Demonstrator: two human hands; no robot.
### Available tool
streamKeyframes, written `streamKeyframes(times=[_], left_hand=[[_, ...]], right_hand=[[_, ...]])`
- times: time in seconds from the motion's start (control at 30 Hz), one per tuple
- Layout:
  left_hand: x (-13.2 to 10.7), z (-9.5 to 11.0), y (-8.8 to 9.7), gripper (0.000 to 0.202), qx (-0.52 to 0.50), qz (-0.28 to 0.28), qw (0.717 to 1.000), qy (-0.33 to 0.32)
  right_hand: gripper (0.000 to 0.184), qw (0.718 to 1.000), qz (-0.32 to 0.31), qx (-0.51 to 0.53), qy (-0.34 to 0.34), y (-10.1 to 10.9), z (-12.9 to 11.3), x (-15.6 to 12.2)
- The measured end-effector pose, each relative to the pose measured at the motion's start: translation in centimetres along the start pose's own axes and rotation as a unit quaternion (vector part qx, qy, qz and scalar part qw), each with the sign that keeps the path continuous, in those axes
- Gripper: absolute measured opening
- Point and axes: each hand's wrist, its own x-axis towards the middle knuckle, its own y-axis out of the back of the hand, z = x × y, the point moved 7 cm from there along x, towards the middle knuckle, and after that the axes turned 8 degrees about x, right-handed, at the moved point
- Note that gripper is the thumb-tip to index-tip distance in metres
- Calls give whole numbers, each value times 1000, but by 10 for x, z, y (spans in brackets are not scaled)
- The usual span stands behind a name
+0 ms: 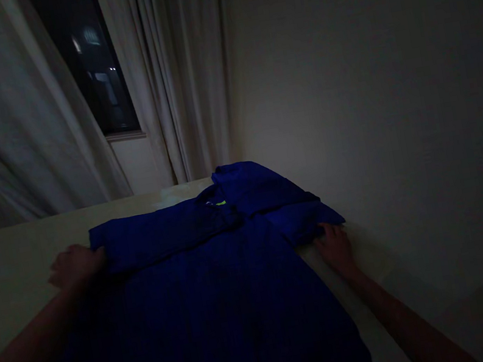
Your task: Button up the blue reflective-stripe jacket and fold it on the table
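1. Head view was very dark. A blue collared shirt [221, 283] lay spread, front up, on a pale surface [10, 269], its collar [247, 186] at the far end, towards the curtains [177, 74] and a dark window [94, 63].
2. My left hand [77, 265] sat curled at the end of the left sleeve [149, 239], which was folded across the chest. The fingers looked closed on the cuff edge.
3. My right hand [336, 246] lay fairly flat, fingers stretched out, with the tips touching the hem of the right sleeve [308, 219]. I saw no pinch there.
4. I judged the shirt light, soft and limp. It would sag and crease anywhere it was not supported, and it would slide easily over the smooth surface.
5. The best holds seemed to be the sleeve ends and shoulder seams, pinched at both sides together. The collar looked like the only stiffer part.
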Motion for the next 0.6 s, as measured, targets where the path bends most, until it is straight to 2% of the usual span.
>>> streamKeyframes(times=[0.03, 0.07, 0.13, 0.17, 0.2, 0.27, 0.33, 0.4, 0.43, 0.5, 0.6], left_hand=[[-8, 12, 6, 68, 50, 34, 998, -23], [-16, 30, 4, 70, 69, 25, 994, -84], [-33, 62, -11, 69, 65, -51, 968, -238], [-38, 71, -19, 68, 60, -95, 954, -279], [-40, 74, -26, 71, 57, -125, 945, -295], [-37, 69, -33, 84, 54, -132, 949, -280], [-35, 58, -36, 97, 51, -110, 959, -255], [-40, 50, -38, 101, 45, -86, 962, -255], [-45, 46, -39, 100, 43, -81, 963, -254], [-53, 42, -40, 98, 39, -73, 964, -254], [-60, 41, -38, 98, 25, -67, 965, -254]], right_hand=[[44, 1000, 17, 15, 11, 4, 0, 0], [44, 998, 38, 37, 29, 8, -2, 0], [41, 989, 79, 105, 71, 18, -9, 5], [41, 981, 91, 152, 81, 21, -13, 11], [43, 971, 95, 209, 74, 21, -16, 21], [51, 935, 76, 346, 5, 12, -21, 50], [53, 874, 26, 474, -103, -11, -31, 83], [42, 819, -24, 539, -195, -37, -50, 112], [35, 810, -31, 542, -222, -45, -60, 125], [25, 829, -2, 508, -234, -51, -76, 145], [28, 867, 74, 462, -172, -39, -99, 166]])
